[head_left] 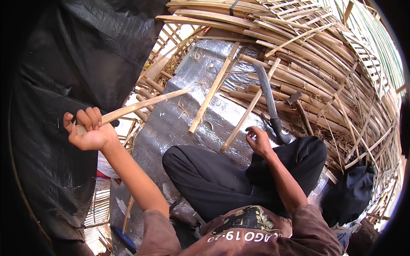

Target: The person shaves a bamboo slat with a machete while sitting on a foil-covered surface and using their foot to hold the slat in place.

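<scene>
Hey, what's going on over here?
Someone is sitting on a shiny silver sheet, holding a bamboo strip by one end in the left hand, out to the side. The right hand looks empty, fingers loosely curled near the bent right leg. Two other strips lie ahead, with a dark-handled machete beside the right-hand one and stacked split bamboo beyond.

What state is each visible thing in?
Left hand: closed around bamboo strip
Bamboo strip: held near one end
Right hand: loosely curled, nothing visible in it
Machete: unsheathed, lying down
Silver sheet: spread out, shavings on it
Black tarp: creased
</scene>
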Demonstrator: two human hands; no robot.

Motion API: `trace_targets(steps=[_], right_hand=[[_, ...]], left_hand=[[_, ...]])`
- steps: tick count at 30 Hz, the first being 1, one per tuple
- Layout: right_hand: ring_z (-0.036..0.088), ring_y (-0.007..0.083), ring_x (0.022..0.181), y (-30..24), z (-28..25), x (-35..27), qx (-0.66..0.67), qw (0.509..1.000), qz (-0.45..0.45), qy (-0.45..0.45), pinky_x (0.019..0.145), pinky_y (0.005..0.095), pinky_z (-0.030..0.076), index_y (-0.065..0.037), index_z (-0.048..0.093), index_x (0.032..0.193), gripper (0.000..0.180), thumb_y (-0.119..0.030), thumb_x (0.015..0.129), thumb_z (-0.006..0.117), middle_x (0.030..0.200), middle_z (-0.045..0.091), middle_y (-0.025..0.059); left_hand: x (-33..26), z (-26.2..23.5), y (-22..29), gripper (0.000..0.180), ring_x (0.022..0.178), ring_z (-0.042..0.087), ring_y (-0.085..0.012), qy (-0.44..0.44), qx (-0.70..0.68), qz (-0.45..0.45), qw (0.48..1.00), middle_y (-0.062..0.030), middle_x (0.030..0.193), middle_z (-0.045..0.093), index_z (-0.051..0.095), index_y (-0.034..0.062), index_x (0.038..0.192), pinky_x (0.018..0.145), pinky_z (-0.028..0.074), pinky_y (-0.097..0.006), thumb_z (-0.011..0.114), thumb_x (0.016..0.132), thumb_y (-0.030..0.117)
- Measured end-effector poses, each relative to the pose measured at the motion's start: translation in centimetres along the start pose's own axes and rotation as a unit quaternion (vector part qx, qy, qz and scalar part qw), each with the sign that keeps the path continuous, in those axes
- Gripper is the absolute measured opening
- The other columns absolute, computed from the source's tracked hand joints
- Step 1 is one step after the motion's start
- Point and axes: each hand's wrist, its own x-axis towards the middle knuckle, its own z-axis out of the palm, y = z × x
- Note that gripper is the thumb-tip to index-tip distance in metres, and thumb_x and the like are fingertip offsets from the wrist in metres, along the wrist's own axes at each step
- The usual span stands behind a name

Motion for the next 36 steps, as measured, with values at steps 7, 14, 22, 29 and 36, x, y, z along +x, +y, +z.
trace_targets(steps=[7,14,22,29,36], right_hand=[[0.061,0.0119,0.080,-4.4,1.6,-1.7,0.222,0.950,0.146,-0.163,0.072,0.0282,0.050,-0.004,0.057,0.133,0.045,-0.031,0.098,0.065,0.092,0.067,0.0071],[0.056,0.0114,0.076,-8.8,-3.8,0.7,0.596,0.797,0.093,0.025,0.070,0.0262,0.046,-0.002,0.041,0.145,0.061,-0.047,0.104,0.048,0.094,0.061,0.0045],[0.049,0.0074,0.072,-12.3,-6.1,0.0,0.613,0.772,0.094,0.139,0.066,0.0254,0.042,-0.002,0.061,0.120,0.031,-0.028,0.103,0.057,0.077,0.051,-0.0038],[0.049,0.0061,0.068,-12.9,-7.5,0.6,0.531,0.822,0.048,0.201,0.063,0.0223,0.041,-0.001,0.065,0.113,0.028,-0.026,0.103,0.058,0.078,0.056,-0.0030],[0.054,0.0098,0.067,-15.8,-7.5,5.3,0.279,0.938,-0.160,0.130,0.059,0.0276,0.043,0.001,0.070,0.101,0.018,-0.016,0.096,0.068,0.074,0.060,0.0037]], left_hand=[[-4.5,-1.7,1.4,0.012,0.040,0.023,-0.0089,0.022,-0.134,-0.040,0.990,0.0021,0.050,0.029,0.051,0.0110,0.097,0.043,0.024,-0.024,0.045,0.091,0.020],[-10.4,-4.0,-2.4,0.012,0.039,0.022,-0.0059,0.086,-0.383,-0.151,0.907,0.0032,0.051,0.028,0.049,0.0055,0.096,0.040,0.024,-0.022,0.038,0.097,0.009],[-12.6,-2.0,-3.4,0.018,0.061,0.037,-0.0114,0.164,-0.353,-0.203,0.898,-0.0002,0.068,0.041,0.054,0.0054,0.105,0.060,0.034,-0.028,0.046,0.094,0.016],[-12.7,-8.9,-3.1,0.035,0.104,0.051,-0.0152,0.229,0.263,-0.269,0.898,-0.0013,0.112,0.057,0.053,0.0140,0.125,0.095,0.039,-0.035,0.056,0.096,0.034],[-9.4,4.9,-1.3,0.044,0.107,0.054,-0.0142,-0.214,0.196,-0.165,0.943,-0.0062,0.114,0.060,0.051,0.0042,0.130,0.095,0.039,-0.032,0.062,0.095,0.028]])
